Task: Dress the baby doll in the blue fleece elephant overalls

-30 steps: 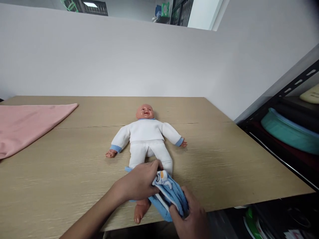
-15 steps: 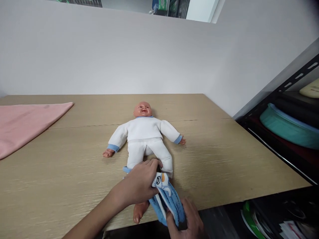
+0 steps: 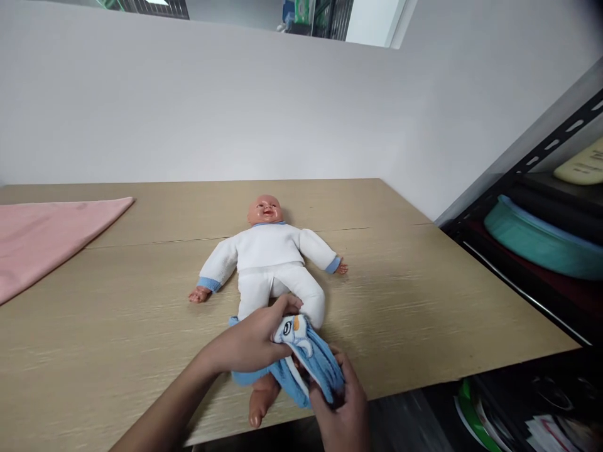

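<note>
A baby doll (image 3: 271, 245) in a white top with blue cuffs lies on its back, head toward the wall. Bunched around its lower legs are blue doll trousers (image 3: 318, 358) with a white and orange animal face on them. My left hand (image 3: 257, 339) grips the trousers' upper edge between the doll's legs. At the trousers' right lower part, my right hand (image 3: 342, 402) pinches the gathered cloth, thumb in front. One bare foot (image 3: 262, 402) sticks out below the cloth; the other foot is mostly hidden inside it.
The wooden table (image 3: 141, 351) ends just below the doll's feet. A pink cloth (image 3: 51, 242) lies at the left. Along the right side stands a black shelf (image 3: 509, 301) holding a teal rounded item (image 3: 541, 242). A white wall (image 3: 211, 107) rises behind the table.
My right hand has moved up and slightly left with the trousers' cloth, which now sits higher over the doll's leg. My left hand keeps its grip. The view has shifted slightly.
</note>
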Demonstrator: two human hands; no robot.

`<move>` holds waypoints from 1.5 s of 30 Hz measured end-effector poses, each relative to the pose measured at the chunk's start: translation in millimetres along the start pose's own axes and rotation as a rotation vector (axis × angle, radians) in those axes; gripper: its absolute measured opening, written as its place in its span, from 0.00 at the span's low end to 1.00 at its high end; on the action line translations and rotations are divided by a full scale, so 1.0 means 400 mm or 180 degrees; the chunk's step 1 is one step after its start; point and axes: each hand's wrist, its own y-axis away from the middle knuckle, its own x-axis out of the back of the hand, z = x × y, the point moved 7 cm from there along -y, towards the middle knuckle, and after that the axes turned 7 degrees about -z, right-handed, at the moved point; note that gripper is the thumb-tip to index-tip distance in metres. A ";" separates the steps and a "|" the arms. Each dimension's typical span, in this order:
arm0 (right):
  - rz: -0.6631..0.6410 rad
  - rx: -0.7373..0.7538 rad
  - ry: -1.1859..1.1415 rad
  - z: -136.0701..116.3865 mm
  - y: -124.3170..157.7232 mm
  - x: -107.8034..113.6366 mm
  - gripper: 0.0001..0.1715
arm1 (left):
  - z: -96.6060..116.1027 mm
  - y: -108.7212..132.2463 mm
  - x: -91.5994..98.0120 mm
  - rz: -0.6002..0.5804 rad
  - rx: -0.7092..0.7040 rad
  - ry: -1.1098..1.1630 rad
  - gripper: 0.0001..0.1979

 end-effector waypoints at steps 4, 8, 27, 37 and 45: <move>-0.0233 0.0122 -0.0172 -0.006 -0.033 -0.015 0.21 | 0.004 0.006 0.004 -0.0226 -0.0060 0.0574 0.27; -0.0234 0.0346 -0.0431 -0.034 -0.072 0.010 0.31 | 0.016 0.014 0.021 -0.0246 -0.0085 0.0538 0.28; -0.2890 0.1214 0.0453 -0.191 -0.345 0.030 0.18 | 0.003 0.046 0.066 0.0382 -0.0020 -0.0177 0.26; -0.2509 0.0557 -0.0248 -0.123 -0.386 0.008 0.14 | -0.133 0.269 0.069 0.1483 0.0696 -0.0132 0.27; -0.2634 0.0622 -0.0393 -0.168 -0.444 -0.040 0.16 | -0.145 0.268 0.070 0.1714 0.0486 0.0315 0.16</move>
